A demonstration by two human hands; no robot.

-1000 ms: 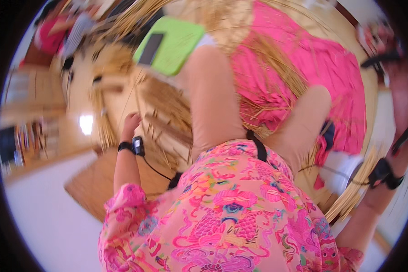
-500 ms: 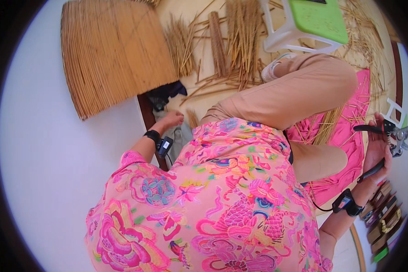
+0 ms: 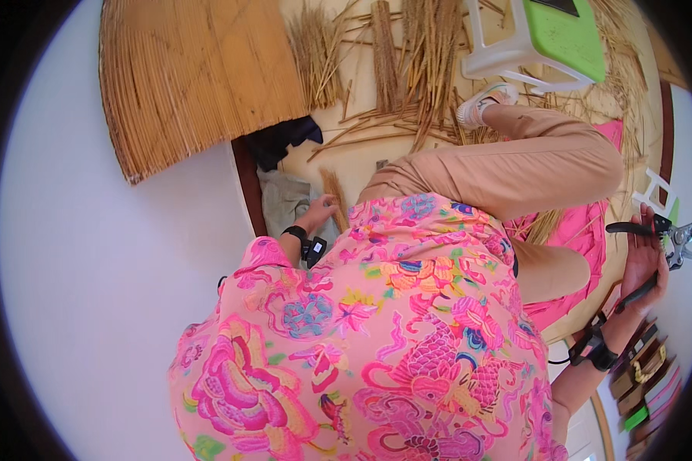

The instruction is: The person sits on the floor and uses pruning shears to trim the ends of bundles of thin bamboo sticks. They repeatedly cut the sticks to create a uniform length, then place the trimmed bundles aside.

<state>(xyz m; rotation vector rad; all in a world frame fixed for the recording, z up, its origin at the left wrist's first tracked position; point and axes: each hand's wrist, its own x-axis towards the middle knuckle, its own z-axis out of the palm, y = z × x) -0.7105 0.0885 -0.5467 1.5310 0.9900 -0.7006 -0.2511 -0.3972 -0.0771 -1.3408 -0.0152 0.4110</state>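
Pruning shears [image 3: 675,240] unclear at tips

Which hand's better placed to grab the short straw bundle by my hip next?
Probably the left hand: it's near that straw bundle and seems empty, while the right hand holds pruning shears.

1 green-topped stool [image 3: 565,38] is counted. To its left, 3 bundles of stalks [image 3: 430,61] are seen and, farther left, 1 slatted panel [image 3: 200,69]. Just below and left of the stool, 1 shoe [image 3: 488,101] is found. 2 trouser legs [image 3: 507,173] and 1 pink cloth [image 3: 561,303] are found below it. 1 left hand [image 3: 317,212] is counted below and well left of the stool; 1 right hand [image 3: 643,265] and 1 pruner [image 3: 673,234] are counted below and right. Loose stalks [image 3: 377,137] cannot be counted.
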